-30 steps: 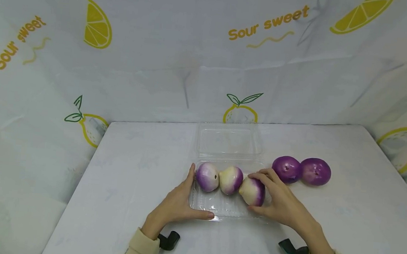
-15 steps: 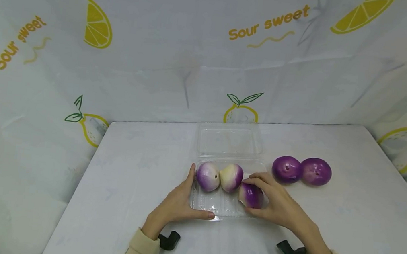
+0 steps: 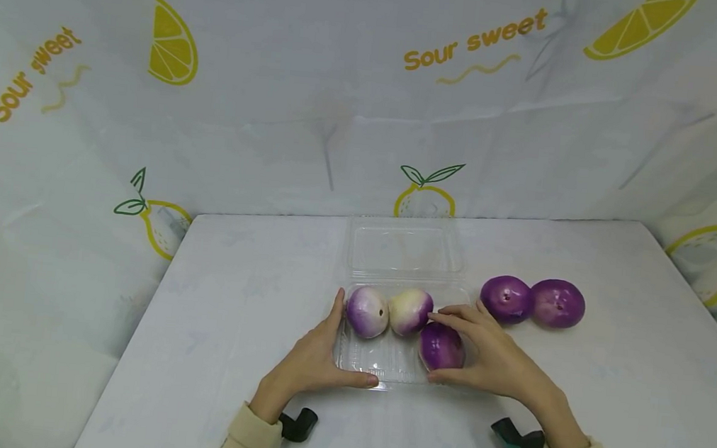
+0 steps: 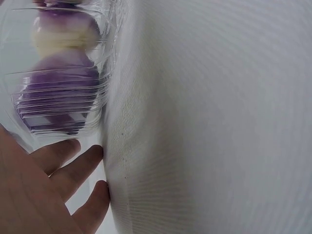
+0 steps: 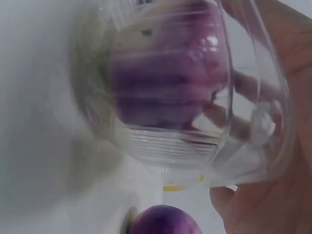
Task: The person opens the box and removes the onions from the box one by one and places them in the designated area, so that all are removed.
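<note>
In right hand's point(image 3: 493, 353) pinch, purple bulb point(image 3: 442, 347).

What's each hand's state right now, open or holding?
Left hand: open, at the box's near left corner.
Right hand: closed, holding the rightmost turnip in the box.

Behind the white table point(image 3: 251, 279), a pale backdrop point(image 3: 295, 69) bears yellow lemon slices point(image 3: 171, 42) and orange lettering point(image 3: 430, 57).

Lighting's soft and kinda dim, tbh. Head cam's decent, tiny glare spots on the clear container point(image 3: 378, 359) and the purple bulbs point(image 3: 558, 304) right of it. Wrist views are blurry around it.
</note>
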The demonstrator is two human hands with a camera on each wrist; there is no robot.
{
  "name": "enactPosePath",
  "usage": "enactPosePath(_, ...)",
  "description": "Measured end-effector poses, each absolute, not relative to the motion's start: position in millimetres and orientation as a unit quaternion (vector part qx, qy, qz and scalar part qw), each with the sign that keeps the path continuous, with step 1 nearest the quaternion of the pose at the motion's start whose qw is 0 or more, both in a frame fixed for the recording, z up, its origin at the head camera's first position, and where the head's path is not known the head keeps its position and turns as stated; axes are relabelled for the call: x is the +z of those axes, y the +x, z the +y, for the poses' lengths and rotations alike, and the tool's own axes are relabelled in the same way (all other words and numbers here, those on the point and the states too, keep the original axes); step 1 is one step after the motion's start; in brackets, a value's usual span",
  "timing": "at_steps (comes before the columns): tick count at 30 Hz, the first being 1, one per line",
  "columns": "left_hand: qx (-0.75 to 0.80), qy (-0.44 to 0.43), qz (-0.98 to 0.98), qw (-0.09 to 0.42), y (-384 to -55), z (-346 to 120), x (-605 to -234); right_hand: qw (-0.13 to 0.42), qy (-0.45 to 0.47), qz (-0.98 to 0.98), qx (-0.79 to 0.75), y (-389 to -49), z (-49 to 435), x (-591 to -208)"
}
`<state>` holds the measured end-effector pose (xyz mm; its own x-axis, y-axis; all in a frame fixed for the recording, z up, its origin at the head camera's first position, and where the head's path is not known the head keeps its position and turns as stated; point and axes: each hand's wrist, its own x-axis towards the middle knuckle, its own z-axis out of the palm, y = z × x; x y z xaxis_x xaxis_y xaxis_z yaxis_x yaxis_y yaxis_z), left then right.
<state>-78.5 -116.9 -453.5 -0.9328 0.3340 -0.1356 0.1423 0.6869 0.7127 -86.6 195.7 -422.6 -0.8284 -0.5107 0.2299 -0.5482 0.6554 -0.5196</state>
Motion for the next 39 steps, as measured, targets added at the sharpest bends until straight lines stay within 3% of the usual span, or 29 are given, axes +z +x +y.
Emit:
enactPosePath(14,0.371,0.134,0.910,0.128,-78.1,-117.1,-452.9,-0.026,0.285,-0.910,0.301,-88.0,206.0,-413.8)
enactPosePath(39,0.367,0.133,0.912,0.123,-78.9,-116.4,-453.5,0.041,0.290,-0.902,0.316,-85.3,193.2,-425.3)
